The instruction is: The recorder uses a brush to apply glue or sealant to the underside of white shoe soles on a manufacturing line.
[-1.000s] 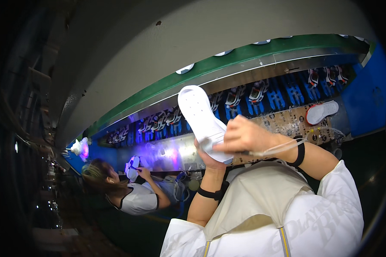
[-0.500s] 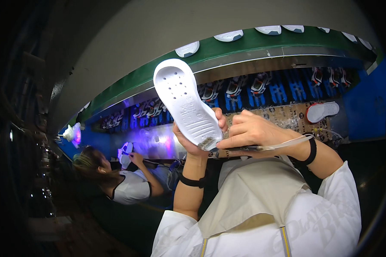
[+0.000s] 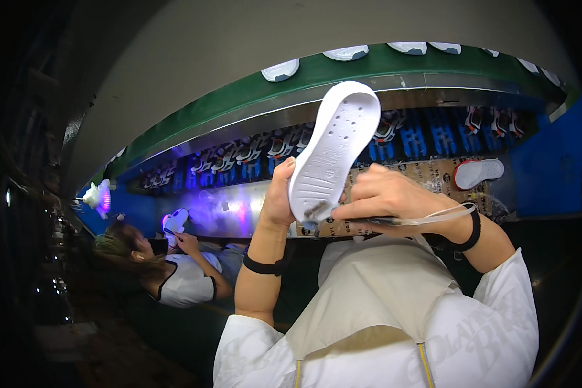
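My left hand is closed round the left edge of a white shoe sole, held up in front of me. The sole's hollow inner face shows, with small holes toward its far end and ridges toward its near end. A dark brownish patch lies on that near end; I cannot tell whether it is bristles or a mark. My right hand grips a slim black-handled tool beside the sole's near end. From it a clear tube runs along my wrist. The tool's tip is hard to make out.
Another white sole with a red edge rests at the right of the workbench. Behind, several shoe parts stand on blue racks. White soles line a green conveyor belt. A co-worker at left handles a white shoe part.
The sole has swung to the right, its far end now leaning right instead of left. My left hand has shifted to its left edge; my right hand stays near its near end.
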Tool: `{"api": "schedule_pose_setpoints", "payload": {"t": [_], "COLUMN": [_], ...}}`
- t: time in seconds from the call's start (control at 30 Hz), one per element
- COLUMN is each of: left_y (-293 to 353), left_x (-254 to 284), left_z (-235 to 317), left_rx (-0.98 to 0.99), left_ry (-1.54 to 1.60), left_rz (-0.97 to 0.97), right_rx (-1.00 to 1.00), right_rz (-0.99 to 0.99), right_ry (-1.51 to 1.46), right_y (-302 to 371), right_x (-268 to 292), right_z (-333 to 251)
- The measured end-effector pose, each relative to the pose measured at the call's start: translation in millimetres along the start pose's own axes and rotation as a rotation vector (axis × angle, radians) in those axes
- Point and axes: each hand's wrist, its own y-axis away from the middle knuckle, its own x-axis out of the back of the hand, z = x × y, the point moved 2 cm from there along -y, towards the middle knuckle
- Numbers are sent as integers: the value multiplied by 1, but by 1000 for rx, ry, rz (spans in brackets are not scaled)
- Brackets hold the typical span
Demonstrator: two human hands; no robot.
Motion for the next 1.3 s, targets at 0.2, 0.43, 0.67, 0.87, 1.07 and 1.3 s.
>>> {"api": "schedule_pose_setpoints", "payload": {"t": [0.2,0.43,0.67,0.87,1.07,1.3], "left_y": [-7,-8,2,23,58,69], "left_x": [5,12,21,25,43,52], "left_z": [5,4,-6,-23,-75,-39], "left_rx": [224,326,364,384,331,196], "left_ry": [-164,-238,-168,-96,203,458], "left_rz": [-16,88,212,291,186,77], "right_rx": [30,28,-5,-50,-103,-257], "right_rz": [-20,-90,-41,-12,-47,358], "right_ry": [-37,21,98,259,234,58], "right_y": [4,8,12,22,34,51], "right_x": [0,1,2,2,-2,-4], "right_z": [1,7,13,24,29,17]}}
